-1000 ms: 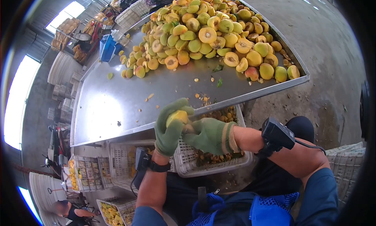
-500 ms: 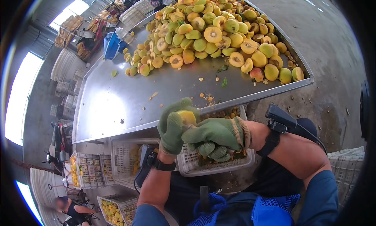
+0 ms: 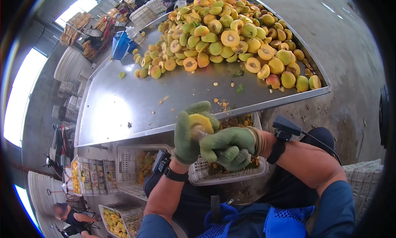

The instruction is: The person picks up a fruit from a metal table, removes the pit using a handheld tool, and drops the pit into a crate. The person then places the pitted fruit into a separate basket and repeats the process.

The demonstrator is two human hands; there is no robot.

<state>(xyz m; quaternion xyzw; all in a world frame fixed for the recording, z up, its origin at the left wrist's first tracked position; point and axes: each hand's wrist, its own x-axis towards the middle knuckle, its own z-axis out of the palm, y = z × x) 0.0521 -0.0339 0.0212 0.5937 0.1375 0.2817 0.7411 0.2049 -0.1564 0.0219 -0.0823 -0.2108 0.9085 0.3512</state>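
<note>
In my left hand, gloved in green, a yellow peach half is gripped with its cut side partly showing. My right hand, in a matching glove, is closed around a small metal tool whose tip meets the fruit; its handle is mostly hidden in the fist. Both hands are just off the table's near edge, above a white plastic crate holding dark scraps and fruit bits. Beyond them, a large pile of halved peaches covers the back of the metal table.
More crates with yellow fruit stand at left, including a white crate and a lower crate. A blue container sits on the table's far left corner. Another person sits at lower left. Stacked crates stand at right.
The peach half has turned in my left hand, so more of its cut face and the tool's metal show. The whole view has shifted slightly.
</note>
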